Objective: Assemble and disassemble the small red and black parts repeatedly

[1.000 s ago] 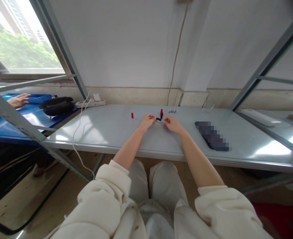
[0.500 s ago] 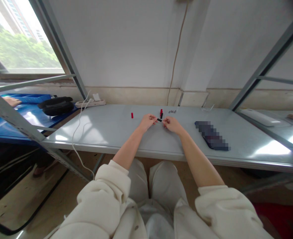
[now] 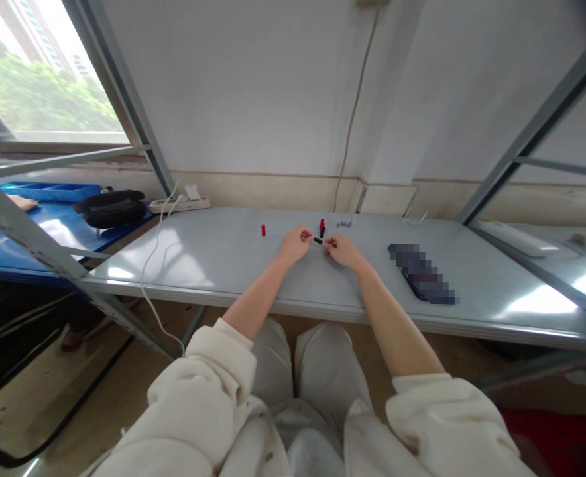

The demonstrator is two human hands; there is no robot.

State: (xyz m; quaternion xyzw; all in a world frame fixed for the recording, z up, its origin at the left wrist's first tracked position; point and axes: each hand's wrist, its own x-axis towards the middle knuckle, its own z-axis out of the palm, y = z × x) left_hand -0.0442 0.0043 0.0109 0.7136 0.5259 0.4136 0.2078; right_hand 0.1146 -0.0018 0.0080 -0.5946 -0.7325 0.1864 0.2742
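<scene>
A small black cylinder [image 3: 317, 240] is held between the fingertips of my left hand [image 3: 296, 244], above the table. My right hand [image 3: 341, 250] is closed in a pinch at the cylinder's other end; whatever lies between its fingertips is too small to make out. Just beyond my hands are a red cylinder [image 3: 321, 224] and another black piece [image 3: 322, 232], close together. Several small grey metal pieces [image 3: 343, 224] lie to their right. Off to the left of my left hand, a separate red cylinder [image 3: 263, 230] stands upright.
The grey table [image 3: 243, 278] holds a dark pixelated flat object [image 3: 422, 273] on the right. At the back left sits a power strip [image 3: 183, 204], its white cable [image 3: 146, 271] hanging over the front edge. Another person's hand [image 3: 22, 203] rests on the blue table beyond the metal frame.
My right fingertips have come slightly closer to the black cylinder's end, and its tilt looks a little steeper. The whole view has shifted slightly; the other pieces stay in place.
</scene>
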